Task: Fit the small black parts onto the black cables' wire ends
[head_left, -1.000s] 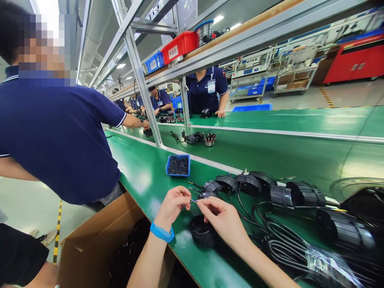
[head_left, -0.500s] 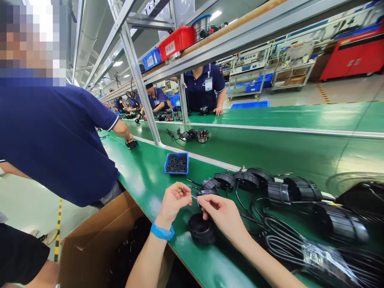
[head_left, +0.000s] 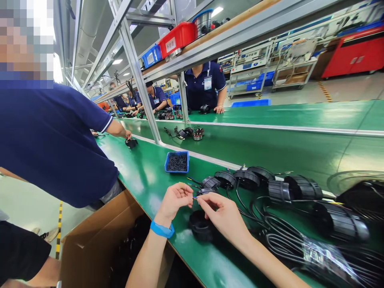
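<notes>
Thin coloured wires (head_left: 195, 197), blue and yellow in part, run between my two hands over the green bench. My left hand (head_left: 176, 199), with a blue band on its wrist, pinches them at one end. From the other side my right hand (head_left: 220, 209) grips them between thumb and forefinger. Their ends are hidden in my fingers. Below my hands a black round housing (head_left: 199, 227) rests on the bench, partly behind my right hand. Black ribbed caps with cables (head_left: 225, 180) lie just beyond.
A blue bin (head_left: 177, 172) of small black pieces stands ahead. Coiled black cables (head_left: 285, 236) and ribbed housings (head_left: 303, 188) lie to the right. An open carton (head_left: 96, 236) is at lower left. A co-worker (head_left: 57, 140) works at left. Metal posts (head_left: 138, 68) carry a shelf overhead.
My hands keep nearly the same hold on the wires. The parts on the middle strip have shifted slightly left. The co-worker's hand at left has lifted a little from a black part.
</notes>
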